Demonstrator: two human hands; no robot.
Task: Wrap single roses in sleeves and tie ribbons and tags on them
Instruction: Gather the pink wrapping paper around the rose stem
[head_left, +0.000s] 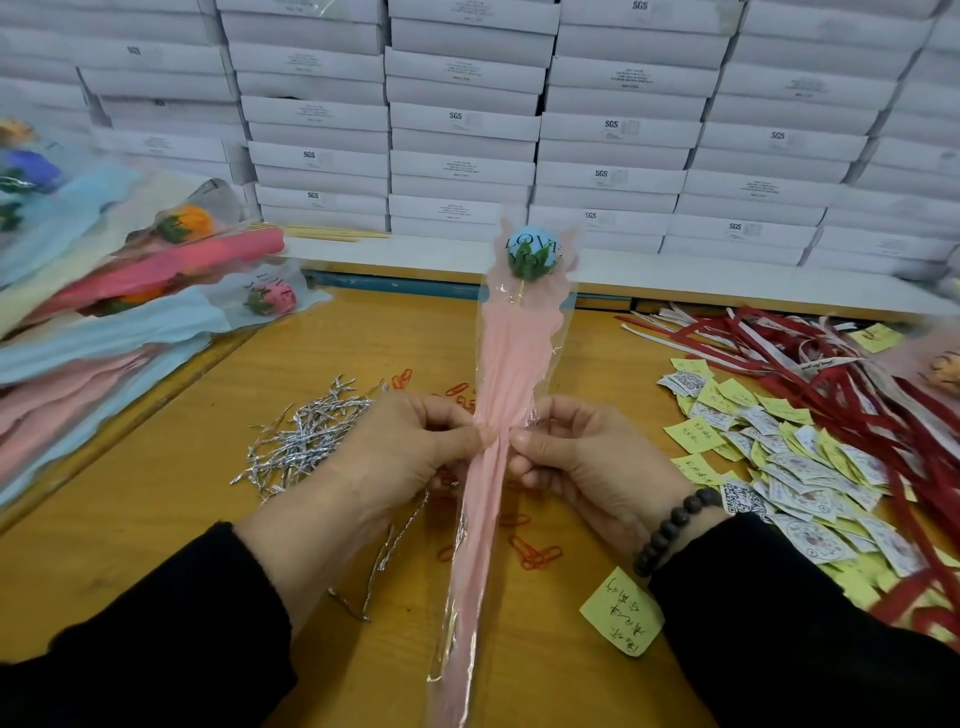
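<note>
A light blue rose (534, 248) with green leaves sits at the top of a pink and clear sleeve (511, 358) printed "LOVE YOU". The sleeve stands nearly upright over the middle of the wooden table (156, 519). My left hand (415, 452) and my right hand (582, 457) pinch the sleeve's gathered waist from either side, thumbs nearly meeting. A silver twist tie (387, 551) dangles below my left hand. Red and white ribbons (810, 374) lie at the right, with a heap of yellow and white tags (789, 467) in front of them.
A pile of silver twist ties (301, 436) lies left of my hands. Orange paper clips (535, 553) are scattered on the table. Wrapped roses and coloured sleeves (130, 291) are stacked at the left. White boxes (467, 119) form a wall behind. A yellow note (623, 613) lies near my right sleeve.
</note>
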